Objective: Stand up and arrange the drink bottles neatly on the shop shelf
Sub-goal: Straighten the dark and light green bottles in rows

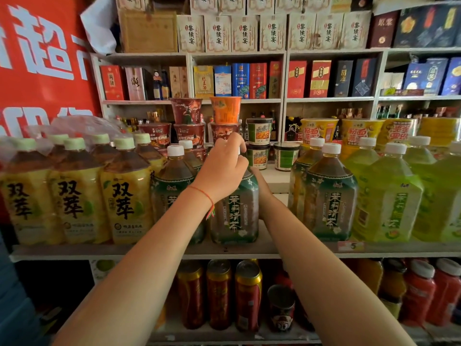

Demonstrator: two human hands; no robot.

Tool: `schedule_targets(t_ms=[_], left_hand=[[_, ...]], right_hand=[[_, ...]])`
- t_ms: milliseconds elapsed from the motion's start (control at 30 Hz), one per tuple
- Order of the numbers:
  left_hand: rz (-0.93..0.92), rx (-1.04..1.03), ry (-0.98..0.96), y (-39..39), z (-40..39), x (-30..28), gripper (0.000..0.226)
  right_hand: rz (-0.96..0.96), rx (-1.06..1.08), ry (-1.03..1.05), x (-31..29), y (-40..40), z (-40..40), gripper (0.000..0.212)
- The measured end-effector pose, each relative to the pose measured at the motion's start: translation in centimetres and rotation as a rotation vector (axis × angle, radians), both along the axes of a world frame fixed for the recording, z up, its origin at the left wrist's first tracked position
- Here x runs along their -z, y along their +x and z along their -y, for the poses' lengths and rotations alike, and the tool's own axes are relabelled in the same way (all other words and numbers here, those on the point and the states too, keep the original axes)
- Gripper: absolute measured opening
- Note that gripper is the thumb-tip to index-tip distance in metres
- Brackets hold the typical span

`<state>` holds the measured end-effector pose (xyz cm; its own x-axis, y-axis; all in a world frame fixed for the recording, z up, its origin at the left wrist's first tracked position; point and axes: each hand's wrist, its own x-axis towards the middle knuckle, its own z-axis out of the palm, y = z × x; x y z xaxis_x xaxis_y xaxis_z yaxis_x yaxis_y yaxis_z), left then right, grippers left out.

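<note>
Right, my left hand (224,168) is curled over the cap and neck of the jasmine tea bottle (235,211), gripping it from above; the cap itself is hidden under my fingers. My right hand (259,188) is tucked behind the bottle's right shoulder, mostly out of sight, so I cannot tell whether it grips or just rests flat against the side.

The bottle stands upright at the front edge of the shelf (287,250), label facing me, touching or nearly touching the matching tea bottle on its left (172,193). To its right there is an open gap before the next pair of tea bottles (329,196).

Risks from here, as I judge them:
- Holding only by the cap, a full bottle can swing or slip if I lift, then drop onto the cans on the lower shelf (247,293).
- The base sits close to the shelf lip; a pull toward me could tip it off.
- Sliding it left would shove the neighbour into the yellow bottles (124,191).
- Pushing it back too far could knock the stacked noodle cups (224,121) just behind my left hand.
- My right forearm crosses the gap and could brush the bottles on that side.
</note>
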<state>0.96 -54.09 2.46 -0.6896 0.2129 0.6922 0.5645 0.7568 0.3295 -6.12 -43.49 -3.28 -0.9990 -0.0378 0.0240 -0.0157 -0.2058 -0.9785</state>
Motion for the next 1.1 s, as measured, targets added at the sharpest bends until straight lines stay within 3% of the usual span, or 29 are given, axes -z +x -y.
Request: schedule_targets(t_ms=[300,500,567,633,733,767,833,933,1033,1100], left_hand=[[-0.094,-0.071,-0.018,-0.4,0.6,0.6,0.012],[-0.309,-0.223,0.02,-0.7,-0.9,2.1,0.019],[-0.393,-0.246,0.043,-0.2,-1.6,2.6,0.026],[-0.528,-0.186,0.126,0.6,-2.3,3.2,0.028],[-0.656,0.0,0.206,2.4,-4.5,3.9,0.018],[-0.62,0.07,0.22,2.7,-5.3,4.1,0.017],[-0.439,0.191,0.272,2.9,-7.3,4.8,0.017],[-0.011,0.219,0.414,2.8,-10.4,5.4,0.021],[0.442,0.288,0.736,0.8,-13.8,5.9,0.013],[0.599,0.325,0.905,-1.1,-14.8,6.8,0.039]], right_hand=[[0.08,0.046,-0.04,-0.6,3.8,0.8,0.044],[0.031,0.031,-0.032,-0.2,6.7,0.7,0.053],[-0.081,0.05,0.072,-0.3,7.7,0.3,0.052],[-0.366,0.145,0.213,-0.6,8.7,-0.8,0.038],[-0.856,0.521,0.477,-0.8,9.6,-4.7,0.034],[-0.952,0.68,0.547,-0.9,9.5,-6.3,0.036],[-0.949,0.841,0.581,-1.0,8.9,-9.4,0.041],[-0.612,0.755,0.55,-0.6,8.1,-12.4,0.046],[-0.41,0.599,0.429,0.4,8.1,-14.7,0.048],[-0.354,0.516,0.33,1.0,8.5,-15.1,0.05]])
